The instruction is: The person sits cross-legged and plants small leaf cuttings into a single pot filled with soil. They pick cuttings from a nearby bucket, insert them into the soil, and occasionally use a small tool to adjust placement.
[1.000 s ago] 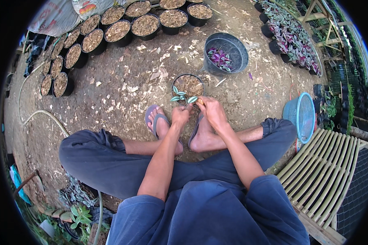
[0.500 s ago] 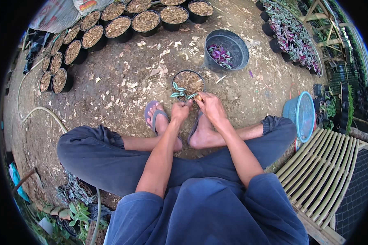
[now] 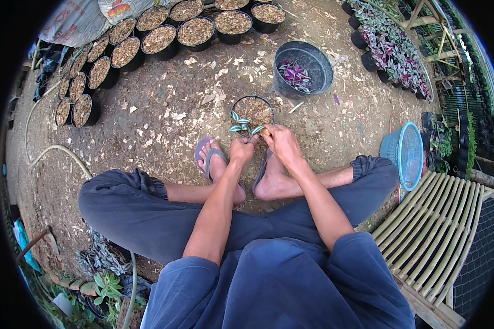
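Just in front of my feet, my left hand [image 3: 242, 149] pinches a leafy cutting [image 3: 239, 128] with green leaves striped silvery white. Close beside it, my right hand [image 3: 282, 143] is closed, its fingertips at the cutting's right-hand leaf. A small yellowish bit shows at those fingertips, too small to name. Beyond both hands stands a round black pot [image 3: 252, 108] filled with brown chips, and the cutting's leaves overlap its near rim. The lower stem is hidden by my fingers.
A large dark bucket [image 3: 325, 82] with purple cuttings [image 3: 294, 75] stands beyond the pot. Several chip-filled pots [image 3: 196, 33] line the far left. Potted purple plants [image 3: 392, 55] fill the far right. A blue basket [image 3: 410, 156] and bamboo bench [image 3: 436, 225] are at right; a hose [image 3: 66, 149] runs at left.
Both hands stay nearly in place at the cutting, with only a slight shift of its leaves. The view has tilted a little.
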### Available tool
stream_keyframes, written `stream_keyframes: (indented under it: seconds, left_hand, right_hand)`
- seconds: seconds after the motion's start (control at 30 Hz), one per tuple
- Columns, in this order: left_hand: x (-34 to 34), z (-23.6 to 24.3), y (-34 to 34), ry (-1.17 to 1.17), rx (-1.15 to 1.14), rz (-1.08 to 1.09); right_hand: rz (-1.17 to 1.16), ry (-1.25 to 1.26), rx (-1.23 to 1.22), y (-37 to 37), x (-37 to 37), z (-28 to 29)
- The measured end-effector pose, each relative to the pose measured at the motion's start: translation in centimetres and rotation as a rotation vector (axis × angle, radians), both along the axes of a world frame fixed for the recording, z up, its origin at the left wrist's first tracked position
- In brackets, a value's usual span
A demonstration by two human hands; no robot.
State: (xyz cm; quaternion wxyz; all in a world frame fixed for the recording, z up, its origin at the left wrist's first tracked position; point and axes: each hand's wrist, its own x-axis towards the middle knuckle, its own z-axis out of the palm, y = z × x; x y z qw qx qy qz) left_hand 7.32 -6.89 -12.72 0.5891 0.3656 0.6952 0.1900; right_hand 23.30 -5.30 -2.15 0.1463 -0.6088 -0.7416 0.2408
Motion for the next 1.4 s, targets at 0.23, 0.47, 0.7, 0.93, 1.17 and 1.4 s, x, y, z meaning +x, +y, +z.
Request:
stream_keyframes:
  seconds: [0.23,0.47,0.7,0.93,1.17,1.4]
  left_hand:
    - [0.0,0.0,0.0,-0.008,0.017,0.003]
    - [-0.2,0.6,0.2,0.038,-0.004,-0.047]
    - [-0.3,0.9,0.3,0.058,0.006,-0.067]
    - [-0.3,1.1,0.3,0.087,0.001,-0.08]
    - [-0.4,1.0,0.3,0.068,0.011,-0.07]
    - [-0.5,0.8,0.4,0.065,0.02,-0.078]
  right_hand:
    - [0.013,0.012,0.051,-0.2,-0.1,0.0]
    - [0.002,-0.002,0.04,-0.1,-0.3,-0.2]
    - [-0.011,0.03,0.039,0.0,-0.2,-0.2]
    - [-0.081,0.06,0.024,-0.1,-0.3,1.1]
    - [-0.166,0.114,0.015,0.1,-0.3,2.7]
    - [-0.262,0.16,0.047,0.2,1.1,4.6]
